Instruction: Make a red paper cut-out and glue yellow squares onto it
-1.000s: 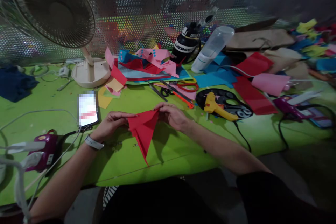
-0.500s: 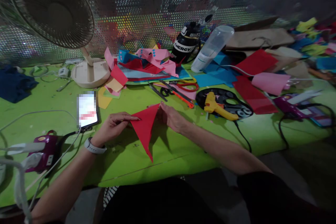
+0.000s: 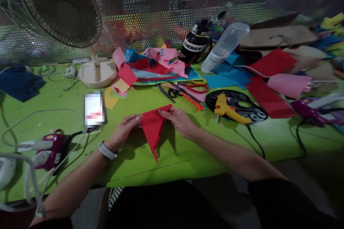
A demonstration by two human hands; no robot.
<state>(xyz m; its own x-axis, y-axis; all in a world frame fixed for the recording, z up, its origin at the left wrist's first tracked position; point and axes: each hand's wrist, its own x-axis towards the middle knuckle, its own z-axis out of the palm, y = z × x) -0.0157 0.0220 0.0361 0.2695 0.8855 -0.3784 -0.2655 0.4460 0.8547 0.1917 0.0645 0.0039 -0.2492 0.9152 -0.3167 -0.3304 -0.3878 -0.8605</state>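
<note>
Red paper (image 3: 151, 124), smooth, folded triangular, points its long axis and tip toward the person (image 3: 161, 207). Left hand (image 3: 124, 130) and right hand (image 3: 182, 121) pinch near its upper corners.

The beige fan (image 3: 63, 16) stands on the green table (image 3: 196, 161). In front of the fan lies a phone (image 3: 94, 109); right of the fan is a black bottle (image 3: 193, 47) — and beside it, a clear bottle (image 3: 226, 47).
</note>
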